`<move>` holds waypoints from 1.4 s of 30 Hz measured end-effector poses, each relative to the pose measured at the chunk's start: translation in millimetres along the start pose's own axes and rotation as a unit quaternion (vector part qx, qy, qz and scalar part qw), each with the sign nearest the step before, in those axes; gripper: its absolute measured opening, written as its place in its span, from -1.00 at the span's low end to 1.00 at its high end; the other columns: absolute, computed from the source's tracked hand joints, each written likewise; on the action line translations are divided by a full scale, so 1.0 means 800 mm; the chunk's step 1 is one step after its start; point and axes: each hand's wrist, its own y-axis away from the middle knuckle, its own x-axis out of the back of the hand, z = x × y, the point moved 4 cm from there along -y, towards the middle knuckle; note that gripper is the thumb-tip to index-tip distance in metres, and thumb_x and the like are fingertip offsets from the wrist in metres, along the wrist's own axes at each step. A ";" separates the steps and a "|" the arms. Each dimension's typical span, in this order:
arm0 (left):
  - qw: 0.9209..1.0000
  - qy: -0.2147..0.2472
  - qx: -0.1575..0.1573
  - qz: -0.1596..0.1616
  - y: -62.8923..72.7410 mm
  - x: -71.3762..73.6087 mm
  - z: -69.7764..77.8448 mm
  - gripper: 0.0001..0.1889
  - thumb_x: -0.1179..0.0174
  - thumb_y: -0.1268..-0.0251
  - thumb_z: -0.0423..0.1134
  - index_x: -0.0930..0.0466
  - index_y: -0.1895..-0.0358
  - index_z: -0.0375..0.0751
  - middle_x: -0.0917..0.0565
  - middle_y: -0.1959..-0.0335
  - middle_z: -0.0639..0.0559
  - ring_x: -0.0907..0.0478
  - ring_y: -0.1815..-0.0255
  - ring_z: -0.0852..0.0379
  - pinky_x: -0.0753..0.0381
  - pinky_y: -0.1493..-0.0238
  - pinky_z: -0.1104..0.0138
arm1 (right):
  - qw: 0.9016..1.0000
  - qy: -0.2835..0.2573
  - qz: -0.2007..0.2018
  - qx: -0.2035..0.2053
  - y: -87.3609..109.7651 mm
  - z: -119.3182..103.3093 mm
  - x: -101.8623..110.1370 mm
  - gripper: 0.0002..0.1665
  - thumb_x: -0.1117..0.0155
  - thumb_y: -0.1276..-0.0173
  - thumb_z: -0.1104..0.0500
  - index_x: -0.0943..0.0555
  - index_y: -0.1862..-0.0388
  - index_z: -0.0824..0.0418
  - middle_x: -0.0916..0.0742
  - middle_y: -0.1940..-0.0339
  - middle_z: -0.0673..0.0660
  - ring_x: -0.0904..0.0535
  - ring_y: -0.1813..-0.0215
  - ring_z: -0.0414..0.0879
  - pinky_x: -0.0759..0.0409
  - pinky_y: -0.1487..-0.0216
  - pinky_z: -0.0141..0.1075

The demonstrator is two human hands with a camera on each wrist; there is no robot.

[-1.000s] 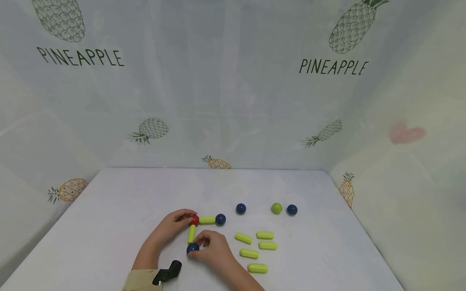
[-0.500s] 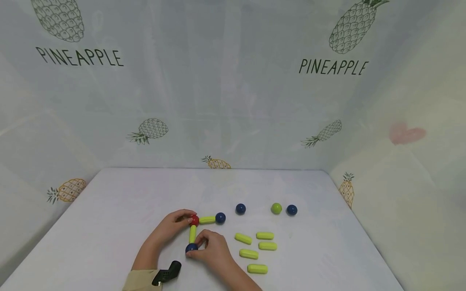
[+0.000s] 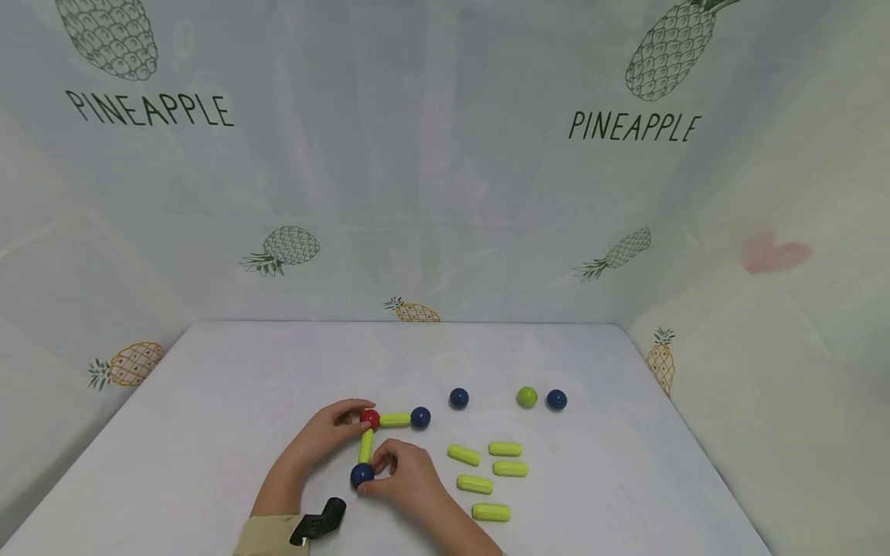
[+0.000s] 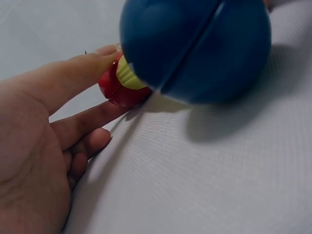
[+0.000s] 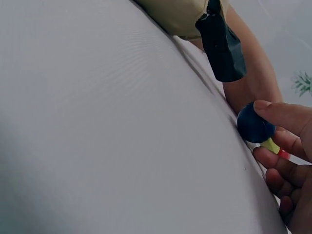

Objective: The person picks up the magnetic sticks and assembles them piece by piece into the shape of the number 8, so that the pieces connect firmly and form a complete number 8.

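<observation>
Currently I have the left hand point(image 3: 337, 423) pinching the red ball point(image 3: 370, 419) between thumb and finger, while the right hand point(image 3: 406, 471) pinches the near blue ball point(image 3: 362, 475), set on the near side of the red ball. Between those two balls I see the near rod point(image 3: 365, 446), yellow-green and pointing almost straight toward the red ball. To the right of the red ball runs the side rod point(image 3: 395, 420), with the side blue ball point(image 3: 420, 418) at its far end, so the two rods make a corner at the red ball. My left wrist view shows the near blue ball large in front, partly covering the red ball. Further right of the red ball and slightly beyond it, I make out a lone blue ball point(image 3: 459, 398), then a green ball point(image 3: 527, 397) with an outer blue ball point(image 3: 556, 400) just beside it. Five loose rods point(image 3: 475, 484) lie on the white table point(image 3: 626, 479), to the right of the red ball and nearer than it.
</observation>
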 end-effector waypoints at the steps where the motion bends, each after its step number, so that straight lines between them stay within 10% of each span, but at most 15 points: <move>1: 1.000 -0.004 0.000 0.001 0.000 0.000 0.000 -0.65 -0.37 -0.21 -0.13 -0.65 -0.08 0.04 -0.61 0.14 0.14 -0.42 0.17 0.11 -0.40 0.11 0.17 | 1.000 0.000 0.002 0.000 0.000 0.000 0.000 -0.64 -0.65 0.06 0.06 -0.59 0.39 -0.01 -0.62 0.50 -0.24 -0.35 0.49 -0.31 -0.33 0.45 -0.40; 42: 0.998 0.047 -0.033 -0.001 0.002 0.005 0.001 -0.78 -0.26 -0.33 -0.19 -0.61 0.02 -0.14 -0.62 0.17 0.08 -0.46 0.21 0.11 -0.46 0.14 0.28 | 0.987 0.061 0.113 -0.096 -0.043 0.009 0.015 -0.63 -0.60 0.03 -0.07 -0.58 0.40 0.02 -0.54 0.58 -0.12 -0.41 0.49 -0.20 -0.34 0.42 -0.31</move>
